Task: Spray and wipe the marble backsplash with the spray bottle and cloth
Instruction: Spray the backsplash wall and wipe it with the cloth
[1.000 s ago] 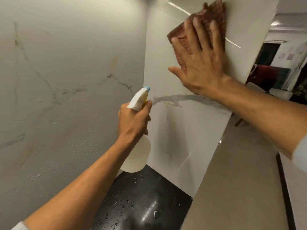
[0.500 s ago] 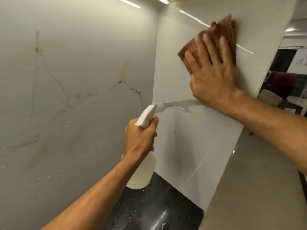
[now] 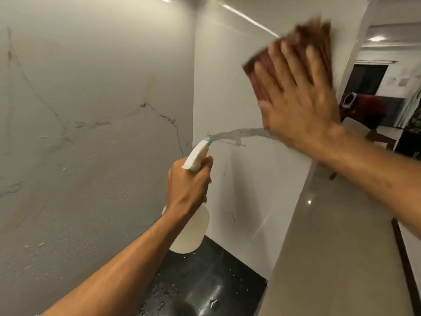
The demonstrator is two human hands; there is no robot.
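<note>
While the left forearm reaches in from the lower edge, it passes over a black worktop [image 3: 216, 281] beaded with water drops. Just past it, the left hand [image 3: 189, 185] grips the neck of the one spray bottle [image 3: 191, 231], fingers curled round the trigger. The pale, translucent body hangs below the fist, and the white head with its blue nozzle tip [image 3: 206, 139] sticks out above the thumb, aimed at the inner corner. No print on the bottle can be made out.

To the right runs a beige ledge [image 3: 330, 247]. Higher up, the right hand [image 3: 300, 106], blurred, lies flat with straight, spread fingers on the single reddish-brown cloth [image 3: 319, 39], pressing it against the wall. The cloth shows above and to the left of the fingertips.

The marble backsplash [image 3: 227, 76] consists of two panels meeting in a corner. The left panel [image 3: 91, 110] carries fine droplets low down, and on the right panel a grey vein [image 3: 237, 133] runs beneath the wiping hand. Beyond the wall's edge lies a dim room [image 3: 369, 87].
</note>
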